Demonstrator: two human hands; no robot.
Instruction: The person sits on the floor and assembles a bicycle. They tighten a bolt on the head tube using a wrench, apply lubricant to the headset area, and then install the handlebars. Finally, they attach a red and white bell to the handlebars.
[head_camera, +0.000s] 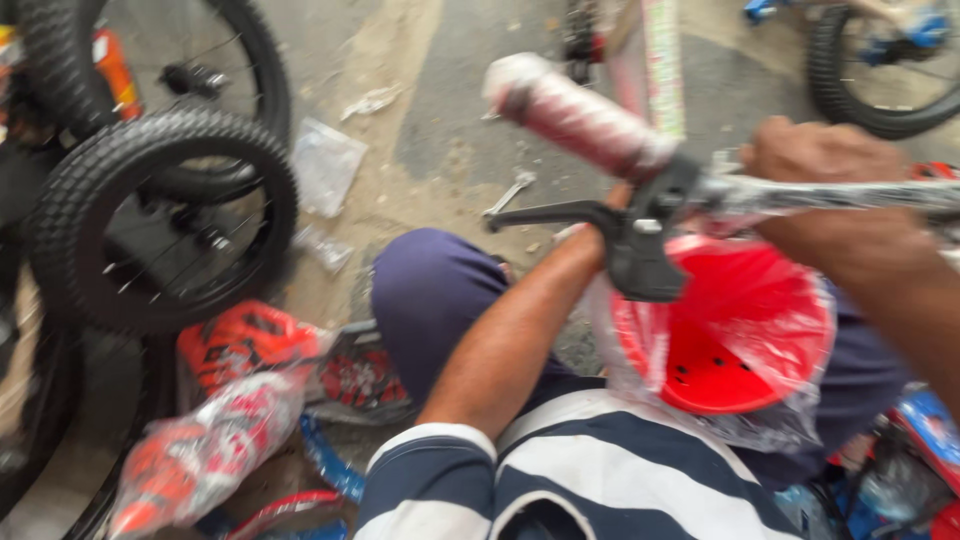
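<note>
Two hands work a wrapped bicycle handlebar (800, 195) above a red basket (735, 340): the right hand (815, 150) has its fingers curled around the bar, while the left hand (600, 225) sits behind the black brake lever (560, 213), finger position unclear.

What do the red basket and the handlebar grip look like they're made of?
Red basket: looks like glossy moulded plastic with small punched holes, covered in clear crinkled film. Handlebar grip: probably ribbed rubber, also under shiny clear wrap; blur leaves this uncertain.

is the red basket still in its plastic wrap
Wrapped: clear plastic film covers the red basket, bunched along its rim and underside.
</note>
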